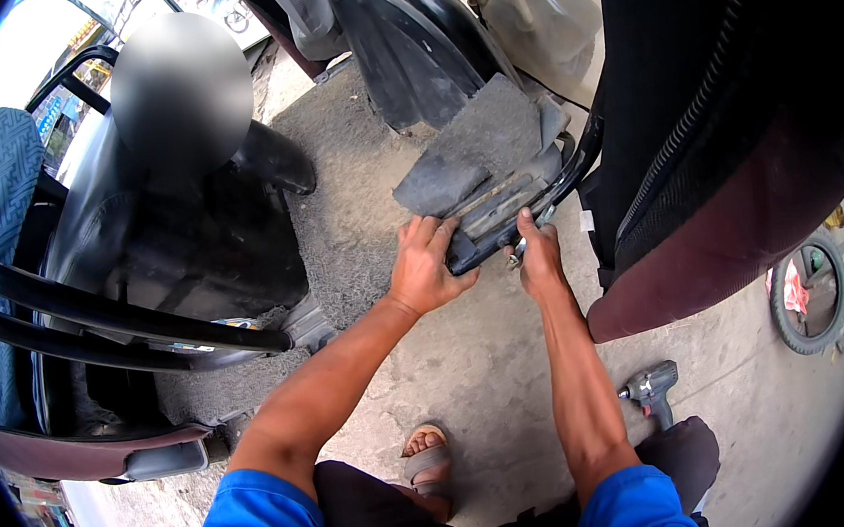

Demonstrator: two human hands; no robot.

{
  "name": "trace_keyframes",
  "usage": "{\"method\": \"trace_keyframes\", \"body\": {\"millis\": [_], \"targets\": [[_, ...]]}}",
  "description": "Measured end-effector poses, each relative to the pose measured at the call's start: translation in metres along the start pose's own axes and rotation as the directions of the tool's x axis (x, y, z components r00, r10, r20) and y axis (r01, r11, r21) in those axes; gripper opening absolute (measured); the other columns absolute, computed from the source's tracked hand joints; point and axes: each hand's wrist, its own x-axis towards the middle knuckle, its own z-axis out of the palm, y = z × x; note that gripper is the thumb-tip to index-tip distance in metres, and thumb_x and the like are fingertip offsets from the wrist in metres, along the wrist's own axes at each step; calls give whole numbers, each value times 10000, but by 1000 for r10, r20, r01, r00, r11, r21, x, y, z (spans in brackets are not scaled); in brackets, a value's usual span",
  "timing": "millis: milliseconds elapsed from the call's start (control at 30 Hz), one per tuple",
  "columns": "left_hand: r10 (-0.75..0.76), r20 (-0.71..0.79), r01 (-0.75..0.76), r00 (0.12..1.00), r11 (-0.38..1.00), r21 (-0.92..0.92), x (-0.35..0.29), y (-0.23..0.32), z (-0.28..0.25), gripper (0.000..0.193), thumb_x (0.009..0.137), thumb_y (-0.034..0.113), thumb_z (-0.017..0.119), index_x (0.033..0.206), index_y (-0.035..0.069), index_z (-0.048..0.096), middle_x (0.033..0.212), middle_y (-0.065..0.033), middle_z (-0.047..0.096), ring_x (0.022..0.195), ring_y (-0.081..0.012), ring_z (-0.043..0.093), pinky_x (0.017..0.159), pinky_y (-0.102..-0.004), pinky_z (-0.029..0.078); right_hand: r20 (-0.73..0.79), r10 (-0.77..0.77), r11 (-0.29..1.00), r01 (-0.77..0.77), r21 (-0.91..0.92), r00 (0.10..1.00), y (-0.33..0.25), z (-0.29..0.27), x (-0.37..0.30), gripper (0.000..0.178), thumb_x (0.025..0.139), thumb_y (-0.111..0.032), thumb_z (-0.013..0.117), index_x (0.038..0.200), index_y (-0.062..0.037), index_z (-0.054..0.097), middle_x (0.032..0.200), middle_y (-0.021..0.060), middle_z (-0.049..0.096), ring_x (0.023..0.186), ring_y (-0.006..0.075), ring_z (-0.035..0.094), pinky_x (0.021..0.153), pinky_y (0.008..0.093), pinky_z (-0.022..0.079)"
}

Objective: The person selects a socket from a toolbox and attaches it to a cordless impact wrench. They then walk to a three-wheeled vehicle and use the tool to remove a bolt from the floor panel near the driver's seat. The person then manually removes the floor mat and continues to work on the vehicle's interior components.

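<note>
My left hand [429,265] is closed over the near left corner of a dusty footboard [507,206] with a black metal edge, fingers on top and thumb at the front. Close to it on the right, my right hand [539,256] is closed at the black tubular bar [575,178] along the board's outer side. Its thumb points up against the bar. A small silvery metal piece [515,252] shows at its fingers; its kind is hard to make out. A loose flap of grey carpet [491,137] lies folded back over the board.
A cordless impact driver [652,391] lies on the concrete by my right knee. Left stand a black seat base [179,235] and curved black rails [95,312]. A maroon-and-black padded panel [730,226] hangs at right. A tyre [811,295] lies farther right.
</note>
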Motion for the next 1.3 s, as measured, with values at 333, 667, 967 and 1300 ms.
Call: {"method": "trace_keyframes", "body": {"millis": [333,667,967,1300], "targets": [[-172,143,120,975,942,313,15,34,4,703,587,241,785,1188,-43,554,1024,-144,474,1003,-312,462,893,-444,353,-39,-28,999,27,-29,999,5,-4,11,303,992,-323,559,1010,-21,556,839,56,583,645,144,539,520,281,442],[-198,179,111,964,908,404,24,32,19,484,574,128,736,1006,23,544,1026,-132,461,1034,-311,460,893,-528,362,75,46,992,-37,-122,996,-14,-1,-6,390,963,-409,589,1011,-27,529,824,60,590,627,158,570,491,300,446],[-155,149,90,977,923,374,22,29,18,526,494,116,744,966,22,531,1015,-143,443,1018,-325,454,872,-508,355,141,-25,941,70,-330,990,-5,-35,-4,356,984,-390,547,933,-39,570,732,42,582,661,155,639,466,274,494],[-142,156,80,978,934,349,23,28,18,484,525,114,745,952,29,535,1010,-139,456,1017,-320,455,877,-539,359,58,-188,928,197,-318,980,-1,-39,-24,334,936,-363,589,817,-53,556,722,24,513,679,133,548,624,315,538]]}}
